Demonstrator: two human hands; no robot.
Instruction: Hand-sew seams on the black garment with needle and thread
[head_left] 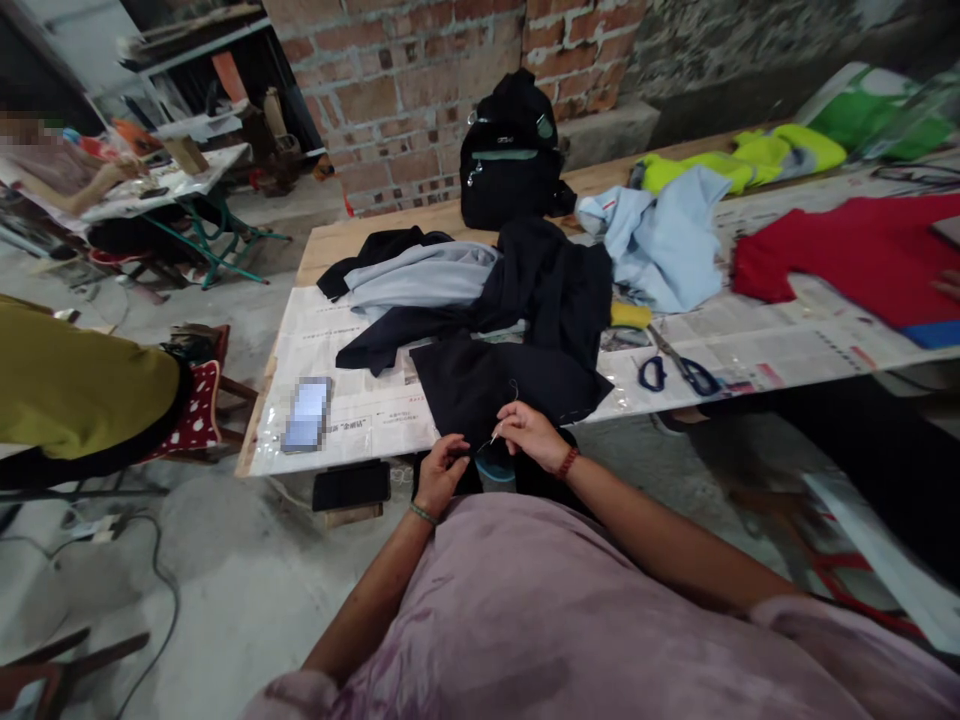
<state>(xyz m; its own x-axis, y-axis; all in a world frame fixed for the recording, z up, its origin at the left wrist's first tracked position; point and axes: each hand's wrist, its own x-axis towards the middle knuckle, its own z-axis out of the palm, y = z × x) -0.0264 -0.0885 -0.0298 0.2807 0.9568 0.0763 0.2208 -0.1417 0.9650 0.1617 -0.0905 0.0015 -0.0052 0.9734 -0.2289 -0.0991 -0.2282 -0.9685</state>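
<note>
Black cloth point(487, 385) drapes over the near table edge in front of me, with a few pale stitch marks near its right corner. My left hand point(441, 474) is at its lower edge, thumb and fingers closed on the fabric. Just to the right, my right hand point(531, 436) pinches a thin, shiny needle point(493, 438) that slants toward the left fingertips. A fine thread loops up over the cloth above the right fingers. Small detail at the fingertips is hard to make out.
Newspaper covers the table point(390, 425). On it lie a phone point(306, 415), blue-handled scissors point(679, 368), dark and grey garments point(427, 275), a light blue garment point(664, 240), a red garment point(847, 250) and a black backpack point(510, 165). Other people sit at left; a hand shows far right.
</note>
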